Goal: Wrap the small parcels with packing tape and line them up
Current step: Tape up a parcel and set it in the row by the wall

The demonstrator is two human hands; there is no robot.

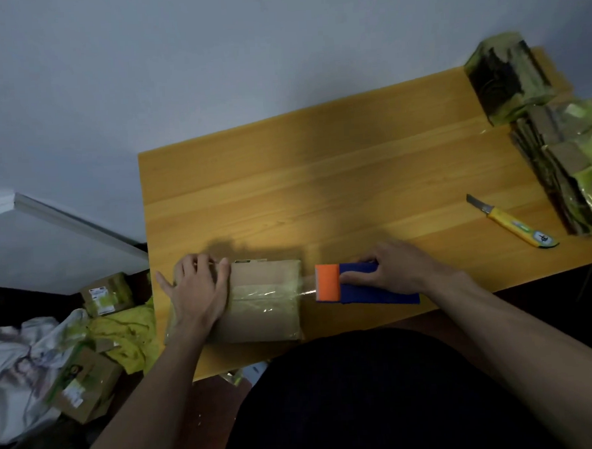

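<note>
We press the left hand flat on the parcel | right hand grips the tape dispenser | box seems light, stiff; hold its edges

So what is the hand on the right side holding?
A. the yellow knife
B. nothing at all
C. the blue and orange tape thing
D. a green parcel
C: the right hand has its fingers curled round the blue and orange tape dispenser, with clear tape stretched from it to the cardboard parcel, while the yellow knife lies untouched on the table.
</note>
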